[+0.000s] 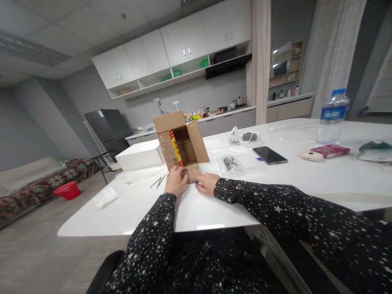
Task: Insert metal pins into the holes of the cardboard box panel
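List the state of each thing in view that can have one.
Brown cardboard box: on its side, flaps open, mouth towards the person.
Clear plastic water bottle: upright, blue cap on.
Black smartphone: lying flat, screen dark.
White rectangular box: closed.
Left hand: resting on the box's lower flap.
Right hand: on the white table at the flap's edge; grip unclear.

Even, dimmish indoor light from overhead glares softly off the white table [306, 179] — edges bend with wide-angle distortion, and the far kitchen is slightly soft.
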`<state>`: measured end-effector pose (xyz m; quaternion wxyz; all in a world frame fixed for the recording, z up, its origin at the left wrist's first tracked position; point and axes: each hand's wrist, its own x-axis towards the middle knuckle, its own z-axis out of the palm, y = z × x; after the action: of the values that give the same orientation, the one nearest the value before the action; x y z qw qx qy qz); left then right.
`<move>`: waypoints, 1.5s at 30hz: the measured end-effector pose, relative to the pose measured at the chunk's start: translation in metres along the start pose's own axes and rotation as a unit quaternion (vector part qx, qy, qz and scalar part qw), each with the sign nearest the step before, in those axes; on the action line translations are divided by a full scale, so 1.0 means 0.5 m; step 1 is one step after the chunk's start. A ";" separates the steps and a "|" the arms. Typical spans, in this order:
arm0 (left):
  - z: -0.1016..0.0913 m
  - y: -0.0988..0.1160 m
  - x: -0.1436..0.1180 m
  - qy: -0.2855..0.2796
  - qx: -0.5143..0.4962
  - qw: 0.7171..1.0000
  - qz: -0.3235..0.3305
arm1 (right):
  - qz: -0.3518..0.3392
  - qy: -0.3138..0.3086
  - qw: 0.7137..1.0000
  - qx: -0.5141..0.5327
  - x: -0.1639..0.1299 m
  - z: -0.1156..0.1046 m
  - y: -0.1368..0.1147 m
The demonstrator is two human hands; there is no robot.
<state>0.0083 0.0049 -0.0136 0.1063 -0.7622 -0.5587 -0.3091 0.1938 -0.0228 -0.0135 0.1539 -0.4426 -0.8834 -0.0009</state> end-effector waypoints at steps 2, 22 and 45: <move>0.001 -0.001 0.000 -0.002 0.000 1.000 0.001 | 0.003 0.000 1.000 -0.002 0.000 0.001 0.000; 0.005 0.006 -0.003 -0.032 0.014 0.999 -0.040 | 0.001 0.009 1.000 -0.003 0.002 0.008 0.003; 0.008 0.013 0.014 0.012 0.043 0.999 -0.018 | 0.008 -0.007 1.000 -0.008 0.003 0.010 0.002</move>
<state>0.0168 0.0101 -0.0114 0.1400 -0.7432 -0.5836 -0.2956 0.1923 -0.0203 -0.0178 0.1443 -0.4509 -0.8808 -0.0040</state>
